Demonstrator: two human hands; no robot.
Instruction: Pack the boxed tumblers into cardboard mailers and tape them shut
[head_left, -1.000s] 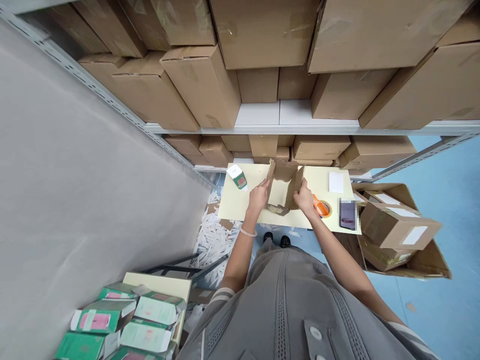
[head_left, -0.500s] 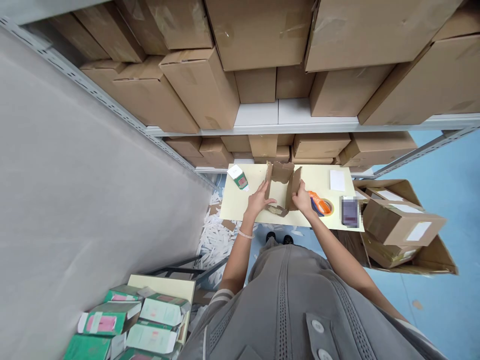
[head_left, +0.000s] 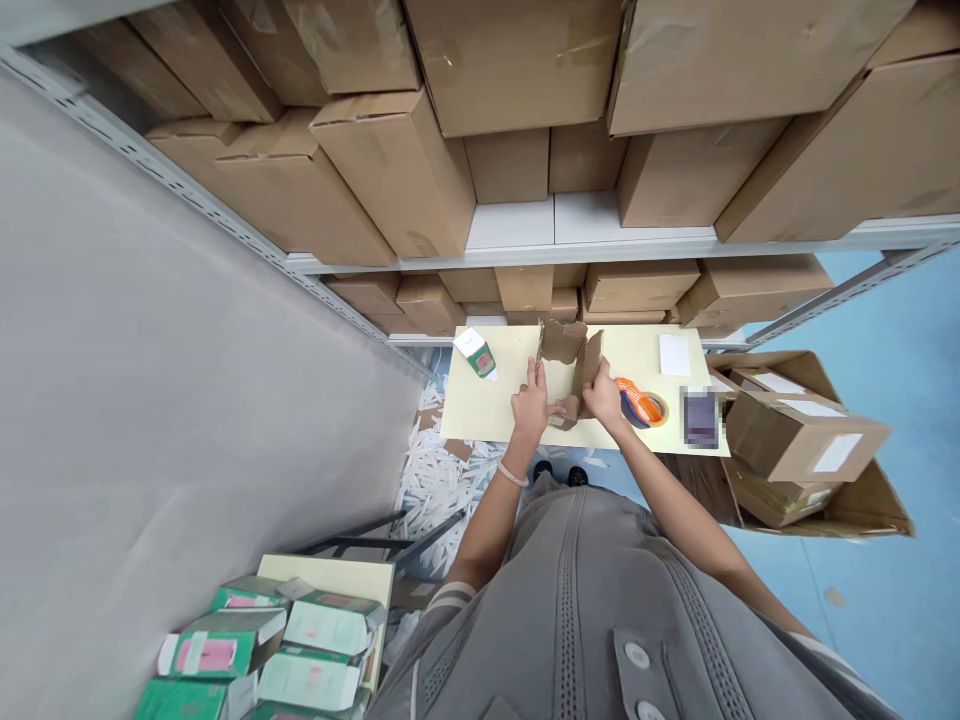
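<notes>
- We see the open carton (head_left: 564, 343) standing on the pale yellow desk (head_left: 484, 408), a little right of its middle, between our two hands, its top open and its edges ragged.
- Our left hand (head_left: 530, 405) is at the carton's left side: two fingers point away from us along that wall, and the thumb stretches right to the near flap. We cannot tell whether it pinches the cardboard.
- Our right hand (head_left: 602, 398) pinches the carton's right wall, with the fingers closed on its edge.
- We wear a pale band (head_left: 513, 474) on the left wrist.
- To the left of the carton, well apart from it, we see a small green-and-white box (head_left: 475, 354) near the far edge of the desk.
- Just beside our right hand lies an orange tool (head_left: 638, 403), touching or overlapping a roll of tape (head_left: 661, 409); we cannot tell which.
- Farther right we see a white sheet (head_left: 673, 354) and, nearer to us, a blurred dark device (head_left: 701, 417).
- Past the desk's right end, a large open box (head_left: 883, 508) holds several labelled boxes (head_left: 806, 440).
- Brown boxes (head_left: 397, 170) crowd the shelf (head_left: 514, 226) in front of us.
- Behind our left side, green boxes (head_left: 311, 625) lie on another surface (head_left: 334, 573), and white paper strips (head_left: 433, 490) cover part of the floor.
</notes>
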